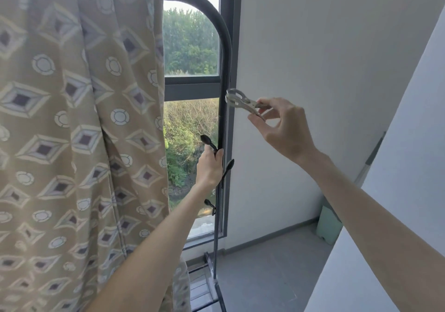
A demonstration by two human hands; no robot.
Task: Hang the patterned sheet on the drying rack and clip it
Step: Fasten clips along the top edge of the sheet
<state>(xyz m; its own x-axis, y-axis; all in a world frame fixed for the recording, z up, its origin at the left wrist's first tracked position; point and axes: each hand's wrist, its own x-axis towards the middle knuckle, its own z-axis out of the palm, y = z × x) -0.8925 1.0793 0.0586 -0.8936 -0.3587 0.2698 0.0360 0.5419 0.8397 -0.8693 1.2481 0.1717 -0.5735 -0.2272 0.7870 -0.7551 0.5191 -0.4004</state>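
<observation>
The patterned sheet [79,131], tan with diamond and circle motifs, hangs over the top bar of the black drying rack [225,54] and fills the left of the view. My left hand [210,167] grips the rack's right upright pole, just below one of its black hooks [207,141]. My right hand [281,128] pinches the handles of a silver metal clip [238,101], whose jaws sit at the pole, higher up than my left hand. Whether the jaws grip the pole I cannot tell.
A dark-framed window [192,87] with trees outside stands behind the rack. A white wall [313,70] is on the right, with a pale green object [328,225] on the grey floor by it. More hooks [228,167] stick out lower on the pole.
</observation>
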